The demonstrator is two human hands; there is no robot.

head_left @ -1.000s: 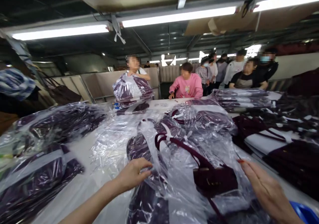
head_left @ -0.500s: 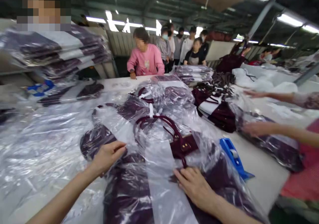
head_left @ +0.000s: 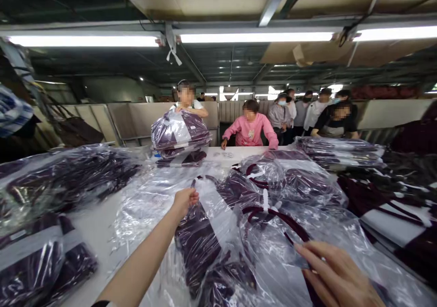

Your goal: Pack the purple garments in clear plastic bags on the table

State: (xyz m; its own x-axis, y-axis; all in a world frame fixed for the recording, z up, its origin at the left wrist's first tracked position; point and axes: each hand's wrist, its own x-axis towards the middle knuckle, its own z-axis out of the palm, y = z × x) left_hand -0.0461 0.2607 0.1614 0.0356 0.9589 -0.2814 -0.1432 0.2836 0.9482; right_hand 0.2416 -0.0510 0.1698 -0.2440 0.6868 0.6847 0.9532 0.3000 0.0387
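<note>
My left hand is closed in a fist above the clear plastic around a dark-purple handbag. Whether plastic is pinched in its fingers I cannot make out. At the lower right, my right hand has its fingers curled together on the clear plastic bag over another purple handbag, just below its looped handle. A white paper band crosses the handbag by my left hand. Clear plastic sheeting lies spread under my left forearm.
Bagged handbags are piled at the left and stacked at the back right. Unbagged purple handbags lie at the right. Across the table, one person holds a wrapped bundle; another in pink leans on the tabletop. Several people stand behind.
My view has swung left and up. My right hand has lifted off the handbag's front and moved right, near the handle. The blue tape dispenser at the right has left view.
</note>
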